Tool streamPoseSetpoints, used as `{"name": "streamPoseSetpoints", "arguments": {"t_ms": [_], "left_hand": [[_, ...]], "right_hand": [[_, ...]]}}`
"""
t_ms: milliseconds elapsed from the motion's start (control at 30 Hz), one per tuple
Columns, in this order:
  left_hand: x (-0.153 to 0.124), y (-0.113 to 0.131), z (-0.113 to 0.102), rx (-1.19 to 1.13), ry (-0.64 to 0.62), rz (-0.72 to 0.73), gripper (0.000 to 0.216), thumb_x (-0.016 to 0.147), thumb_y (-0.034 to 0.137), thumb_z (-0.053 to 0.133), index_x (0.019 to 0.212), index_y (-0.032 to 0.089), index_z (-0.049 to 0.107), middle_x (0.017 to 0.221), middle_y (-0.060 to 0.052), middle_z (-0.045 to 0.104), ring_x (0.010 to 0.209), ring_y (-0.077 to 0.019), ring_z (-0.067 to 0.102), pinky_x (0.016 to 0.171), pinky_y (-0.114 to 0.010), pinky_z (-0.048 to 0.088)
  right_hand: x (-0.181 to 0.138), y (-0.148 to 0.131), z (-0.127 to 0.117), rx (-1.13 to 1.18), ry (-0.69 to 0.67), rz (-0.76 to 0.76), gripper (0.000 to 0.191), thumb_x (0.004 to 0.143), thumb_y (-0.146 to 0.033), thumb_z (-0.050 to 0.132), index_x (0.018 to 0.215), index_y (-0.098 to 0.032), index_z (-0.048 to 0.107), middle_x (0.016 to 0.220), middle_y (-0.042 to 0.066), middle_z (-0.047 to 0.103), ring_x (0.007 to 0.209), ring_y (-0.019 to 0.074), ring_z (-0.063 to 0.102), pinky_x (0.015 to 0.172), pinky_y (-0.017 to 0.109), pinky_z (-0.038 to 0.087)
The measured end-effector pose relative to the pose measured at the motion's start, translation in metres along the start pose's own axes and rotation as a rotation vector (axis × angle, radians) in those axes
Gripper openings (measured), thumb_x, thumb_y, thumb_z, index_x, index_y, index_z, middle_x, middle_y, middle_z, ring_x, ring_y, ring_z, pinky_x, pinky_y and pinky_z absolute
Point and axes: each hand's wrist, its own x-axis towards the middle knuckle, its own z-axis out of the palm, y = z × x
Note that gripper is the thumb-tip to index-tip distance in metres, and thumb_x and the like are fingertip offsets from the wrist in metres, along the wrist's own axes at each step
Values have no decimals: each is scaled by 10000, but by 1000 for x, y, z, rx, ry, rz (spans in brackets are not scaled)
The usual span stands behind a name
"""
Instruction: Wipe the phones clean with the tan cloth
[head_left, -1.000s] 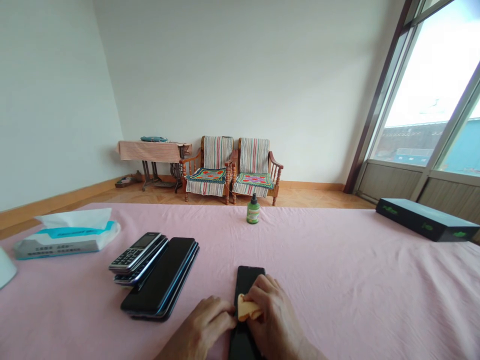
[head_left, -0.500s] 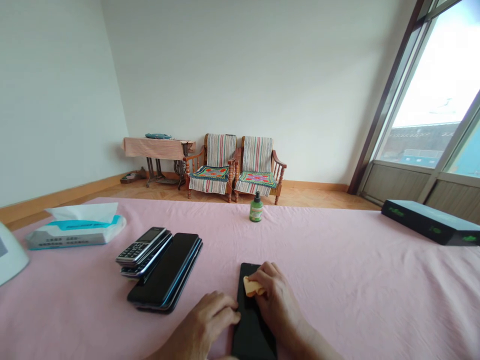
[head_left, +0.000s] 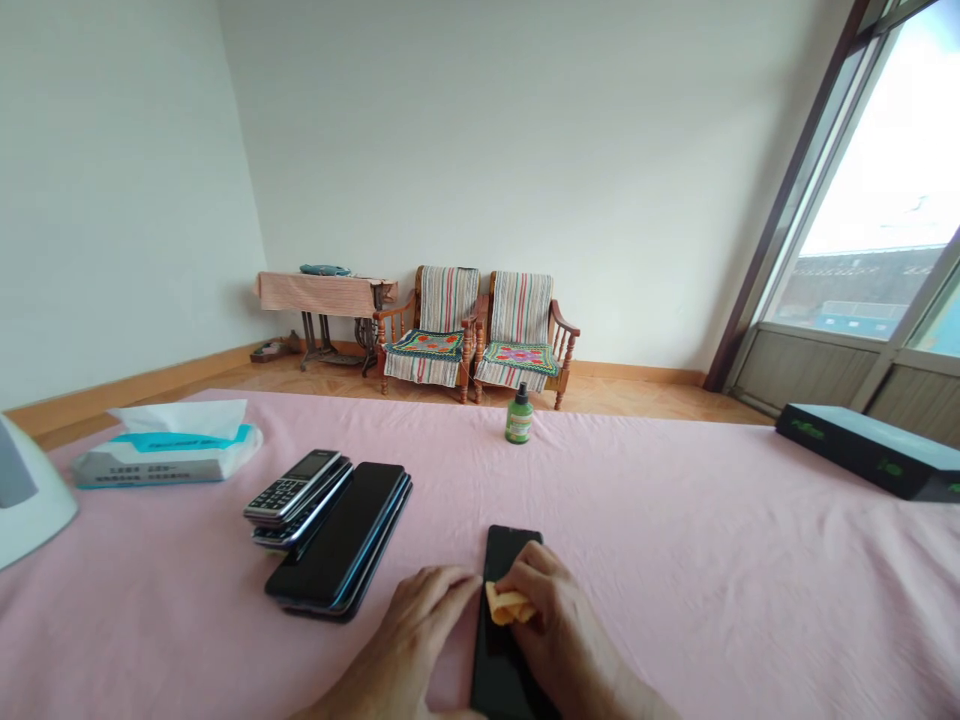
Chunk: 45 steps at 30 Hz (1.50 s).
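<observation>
A black smartphone (head_left: 501, 660) lies screen up on the pink cloth, its long side pointing away from me. My right hand (head_left: 559, 615) is closed around a small folded yellow cloth (head_left: 508, 604), which presses on the phone's screen. My left hand (head_left: 420, 625) grips the phone's left edge, with the fingertips against its side and the thumb low near the bottom of the view. Part of the phone is covered by my right hand, and its near end runs out of view.
Left of my hands lie stacked smartphones (head_left: 341, 545) beside stacked keypad phones (head_left: 292, 490). Further left are a tissue pack (head_left: 169, 455) and a white object (head_left: 30, 500). A green spray bottle (head_left: 518, 418) stands at the far edge, and a black box (head_left: 862, 455) lies far right.
My right hand has drawn the yellow cloth nearer to me along the screen. My left hand has slid a little further up the phone's edge. The whole view has shifted slightly.
</observation>
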Motion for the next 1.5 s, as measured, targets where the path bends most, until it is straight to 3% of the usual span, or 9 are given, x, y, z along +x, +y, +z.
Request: {"name": "streamPoseSetpoints", "arguments": {"t_ms": [133, 333, 467, 667, 833, 967, 1167, 1367, 1500], "left_hand": [[0, -4, -1, 27, -35, 14, 849, 583, 523, 827, 1310, 225, 508, 1309, -115, 516, 1196, -333, 449, 1035, -473, 356], [1, 3, -5, 35, -39, 10, 830, 614, 532, 807, 1327, 234, 501, 1320, -100, 508, 1209, -323, 439, 1056, -454, 343], [3, 3, -4, 36, -44, 15, 808, 624, 551, 792, 1311, 231, 514, 1285, -103, 533, 1182, -317, 463, 1037, -453, 364], [1, 3, -4, 29, -43, 6, 824, 602, 549, 807, 1297, 214, 517, 1318, -109, 504, 1207, -326, 434, 1053, -456, 345], [4, 5, -4, 40, -63, -3, 741, 670, 526, 769, 1287, 199, 521, 1274, -105, 531, 1178, -292, 461, 1042, -418, 360], [4, 4, -4, 16, -51, 2, 796, 598, 516, 823, 1270, 211, 527, 1287, -95, 517, 1184, -299, 451, 1041, -412, 362], [4, 4, -2, 40, -45, -8, 719, 673, 523, 762, 1291, 245, 522, 1267, -88, 537, 1174, -302, 458, 1035, -439, 357], [4, 6, -4, 22, -46, 44, 779, 653, 571, 756, 1322, 274, 491, 1275, -87, 528, 1162, -317, 459, 1013, -458, 368], [2, 7, -6, 33, -56, 31, 799, 659, 583, 750, 1342, 274, 472, 1287, -93, 520, 1179, -318, 445, 1026, -461, 349]], "right_hand": [[-4, -4, 0, 13, -194, -47, 272, 495, 54, 584, 642, -169, 635, 773, 11, 578, 723, 136, 539, 598, 211, 346], [-2, -6, -3, -12, -110, -12, 296, 567, 78, 537, 696, -161, 653, 796, 29, 581, 766, 135, 534, 647, 214, 363], [-3, -4, -1, 85, -291, -101, 206, 520, 2, 683, 642, -161, 655, 767, 4, 575, 674, 106, 524, 584, 195, 348], [-3, -6, 1, 29, -164, -73, 256, 552, 70, 588, 662, -156, 631, 771, 13, 566, 724, 115, 526, 620, 202, 356], [-4, -7, 4, 115, -304, -165, 194, 520, -20, 717, 623, -160, 631, 766, 1, 568, 687, 109, 520, 590, 197, 352], [-3, -9, 3, 67, -236, -94, 289, 540, 71, 587, 704, -158, 651, 805, 19, 573, 712, 112, 526, 586, 186, 359], [-4, -4, 3, 111, -321, -206, 146, 569, -87, 761, 618, -173, 653, 755, 3, 592, 705, 124, 533, 642, 224, 364], [-1, -7, 6, 28, -250, -179, 288, 492, 26, 697, 700, -172, 679, 785, 18, 610, 718, 136, 531, 640, 232, 357], [-4, 2, -8, 2, -364, -125, 196, 516, -67, 788, 628, -176, 670, 764, -1, 612, 695, 117, 532, 625, 220, 345]]}}
